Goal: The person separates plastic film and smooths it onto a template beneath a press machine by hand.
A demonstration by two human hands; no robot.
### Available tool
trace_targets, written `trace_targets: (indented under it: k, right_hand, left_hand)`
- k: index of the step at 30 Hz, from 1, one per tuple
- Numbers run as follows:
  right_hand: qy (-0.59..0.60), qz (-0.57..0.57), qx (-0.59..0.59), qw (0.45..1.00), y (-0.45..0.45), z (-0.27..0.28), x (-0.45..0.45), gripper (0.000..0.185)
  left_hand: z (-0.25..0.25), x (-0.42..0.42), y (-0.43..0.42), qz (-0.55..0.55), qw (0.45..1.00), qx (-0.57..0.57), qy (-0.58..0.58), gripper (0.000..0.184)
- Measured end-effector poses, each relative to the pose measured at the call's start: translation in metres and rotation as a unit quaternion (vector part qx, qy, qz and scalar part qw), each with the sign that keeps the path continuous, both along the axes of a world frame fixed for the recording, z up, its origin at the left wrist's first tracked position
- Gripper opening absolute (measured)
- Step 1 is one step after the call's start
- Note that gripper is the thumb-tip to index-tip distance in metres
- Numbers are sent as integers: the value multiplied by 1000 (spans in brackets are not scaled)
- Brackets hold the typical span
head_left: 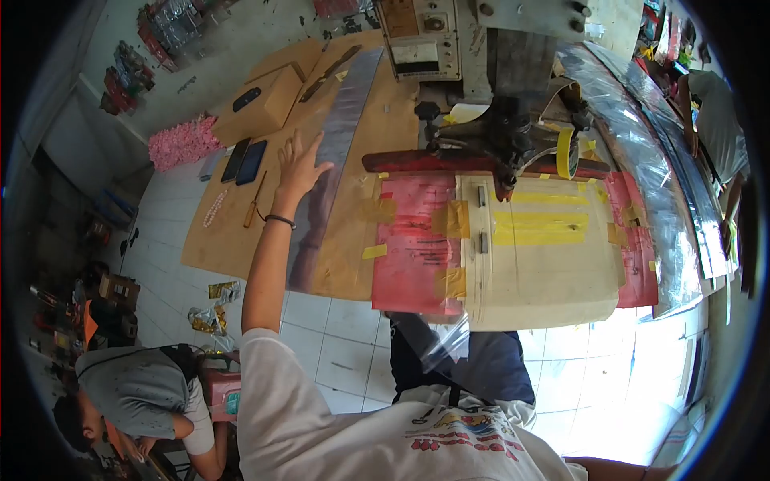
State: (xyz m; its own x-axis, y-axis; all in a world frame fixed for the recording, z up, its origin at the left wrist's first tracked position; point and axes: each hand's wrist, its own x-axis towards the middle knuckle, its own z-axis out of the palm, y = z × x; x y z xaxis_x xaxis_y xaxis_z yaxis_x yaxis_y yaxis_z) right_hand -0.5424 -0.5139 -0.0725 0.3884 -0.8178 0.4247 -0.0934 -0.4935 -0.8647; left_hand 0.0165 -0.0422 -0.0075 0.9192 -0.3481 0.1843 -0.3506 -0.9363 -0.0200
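My left hand [300, 166] is stretched out over the brown-covered table, fingers apart and holding nothing, at the left edge of a long dark grey strip [341, 128]. Left of it lie two dark phones [250, 163] and a screwdriver [251, 210]. To the right, a black clamp mechanism [513, 136] of a press stands over a cream board [545, 272] with yellow tape and red sheets [417, 248] at its sides. A transparent plastic piece [437, 341] hangs at the board's front edge. My right hand is not visible; only part of that arm shows at the bottom right.
A cardboard box [261, 104] stands at the back left beside pink material [184, 143]. Long plastic-wrapped sheets [634, 160] lie on the right. A co-worker [148, 385] bends over at the lower left, near a red stool [222, 393]. Another person [716, 128] is at the far right.
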Motion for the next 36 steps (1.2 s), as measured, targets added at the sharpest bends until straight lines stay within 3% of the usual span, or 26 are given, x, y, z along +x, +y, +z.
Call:
trace_targets:
  k: [3,6,10,11,14,15,17,20,23,24,25,26,27,28,29,31,33,36]
  right_hand:
    - [2,-19,-6,1000,-2,-1,-9,54]
    - [6,-29,-10,999,-5,0,-17,55]
    - [7,-45,-25,999,-9,6,-26,56]
    - [4,-52,-26,998,-11,5,-29,56]
    - [-4,-90,-47,995,-22,16,-56,57]
    - [-4,-116,-66,991,-32,25,-74,57]
    - [-7,-178,-123,976,-54,59,-119,58]
    - [25,-295,-269,916,-65,154,-173,58]
    - [188,-432,-373,799,-45,242,-163,59]
    - [232,-408,-373,800,-48,252,-153,60]
    - [147,-194,-331,912,-67,230,-160,60]
    - [56,17,-220,974,-83,210,-163,63]
    - [54,163,-130,976,-78,209,-139,58]
    - [99,265,-65,957,-58,210,-89,55]
    - [139,350,-12,926,-39,207,-45,53]
    - [180,469,52,863,-5,200,21,57]
    - [191,541,80,815,24,191,66,56]
    - [197,584,138,775,48,179,94,52]
  left_hand:
    - [-39,44,0,28,959,-150,238,104]
    - [-24,-5,-35,76,987,-10,141,95]
    - [-30,51,-1,-19,995,-69,64,91]
    - [-30,56,1,-11,997,-70,24,89]
    - [-19,32,-21,84,990,-87,67,86]
    - [-27,22,-27,68,993,-82,49,83]
    - [-54,2,-28,45,996,-70,23,79]
    - [-70,31,-7,-13,989,-115,-97,67]
    - [-9,-5,-35,-16,982,-115,-147,48]
    - [22,-32,-52,-40,982,-163,-88,40]
    - [51,-72,-70,-63,976,-209,-27,32]
    - [70,-112,-88,-118,960,-254,17,30]
    - [86,-156,-105,-170,937,-297,63,29]
    - [103,-206,-124,-239,915,-304,112,39]
    - [108,-238,-136,-370,859,-312,167,65]
    - [96,-299,-164,-499,793,-292,192,93]
    - [64,-338,-195,-566,696,-416,150,105]
    - [33,-364,-217,-489,720,-485,88,101]
